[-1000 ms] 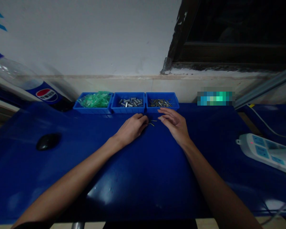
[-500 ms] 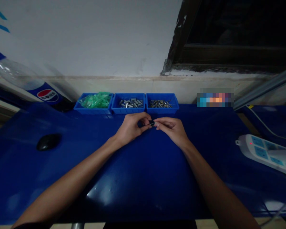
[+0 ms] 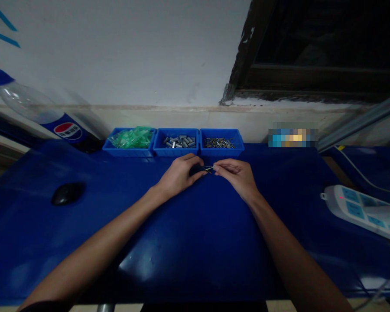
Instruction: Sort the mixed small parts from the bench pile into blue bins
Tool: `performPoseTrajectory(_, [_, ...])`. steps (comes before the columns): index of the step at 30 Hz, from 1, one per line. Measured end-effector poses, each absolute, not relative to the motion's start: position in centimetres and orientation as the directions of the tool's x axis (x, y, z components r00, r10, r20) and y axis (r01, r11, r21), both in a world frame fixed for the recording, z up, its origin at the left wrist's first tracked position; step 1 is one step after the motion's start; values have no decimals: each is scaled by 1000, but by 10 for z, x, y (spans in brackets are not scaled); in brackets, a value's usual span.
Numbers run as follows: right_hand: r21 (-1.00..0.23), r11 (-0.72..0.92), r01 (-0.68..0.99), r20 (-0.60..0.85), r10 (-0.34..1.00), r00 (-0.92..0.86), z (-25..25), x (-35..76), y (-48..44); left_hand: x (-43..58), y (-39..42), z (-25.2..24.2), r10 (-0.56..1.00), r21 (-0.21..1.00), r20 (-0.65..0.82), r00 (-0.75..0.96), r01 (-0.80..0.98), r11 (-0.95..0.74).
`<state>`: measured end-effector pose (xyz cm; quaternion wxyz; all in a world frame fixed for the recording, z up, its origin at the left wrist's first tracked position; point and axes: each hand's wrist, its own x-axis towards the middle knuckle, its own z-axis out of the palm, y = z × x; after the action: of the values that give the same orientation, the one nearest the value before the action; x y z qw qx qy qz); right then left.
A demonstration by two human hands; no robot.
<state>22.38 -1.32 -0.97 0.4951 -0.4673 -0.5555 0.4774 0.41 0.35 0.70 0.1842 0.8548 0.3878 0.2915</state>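
Observation:
My left hand (image 3: 178, 177) and my right hand (image 3: 236, 177) meet fingertip to fingertip, slightly apart, over the blue table in front of the bins. Between them show a few thin metal pins (image 3: 208, 168), some crossing each other. The left thumb and fingers pinch one end of them; the right thumb and forefinger close on the other side. Their exact kind and number are too small to make out. Just behind, the right-hand blue bin (image 3: 221, 152) holds many similar thin silver and brass-coloured pins (image 3: 219, 143).
The middle bin (image 3: 176, 152) holds short grey metal cylinders (image 3: 179, 142); the left bin (image 3: 128, 153) holds green plastic pieces (image 3: 136, 138). A cola bottle (image 3: 35, 108) stands at the left above a black mouse (image 3: 67, 193). A white power strip (image 3: 360, 208) lies at right.
My fingertips have drawn slightly apart, with my right hand a little further right. More of the thin pins now shows between them. The view has shifted slightly.

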Motion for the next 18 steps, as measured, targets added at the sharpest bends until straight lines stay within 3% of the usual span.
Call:
performPoseTrajectory(3, [-982,185,29,186,982,21,-6,223,-9,4,5,4,702,404,314,639,580,-708])
performPoseTrajectory(7, [-969,246,13,246,969,-10,-6,224,-5,8,1,2,589,282,223,777,527,-802])
performPoseTrajectory(18, [-976,212,44,213,977,14,-9,232,-10,4,2,8,657,165,167,735,636,-754])
